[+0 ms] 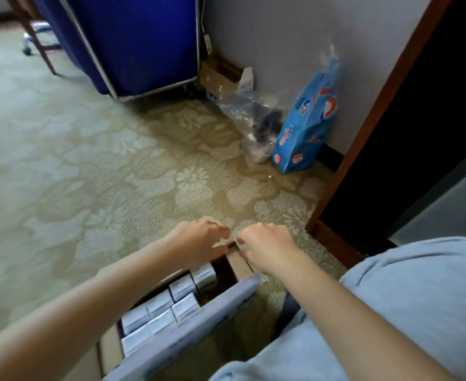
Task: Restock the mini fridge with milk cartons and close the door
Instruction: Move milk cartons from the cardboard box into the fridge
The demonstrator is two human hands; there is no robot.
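One open cardboard box [110, 350] is seen on the patterned carpet [94, 166], at the bottom of the view. Inside it, milk cartons [159, 306] are packed upright in two rows; about eight white tops can be counted, the rest being hidden by the arms and by one pale flap [198, 328] along the near side. A gap is seen at the far end of the box.

Two bare hands are held over that far end, close together. The left hand [198, 243] is curled, and a thin strip of clear film [222, 243] is pinched between its fingertips. The right hand [264, 246] is closed into a loose fist beside it, the same strip apparently being gripped; the contact is blurred and cannot be told for certain.

Against the wall, one blue printed bag [306, 125] is stood upright, with one clear plastic bag [251, 119] just beside it. One blue cloth cart [138, 42] is seen behind. No fridge can be made out with certainty.
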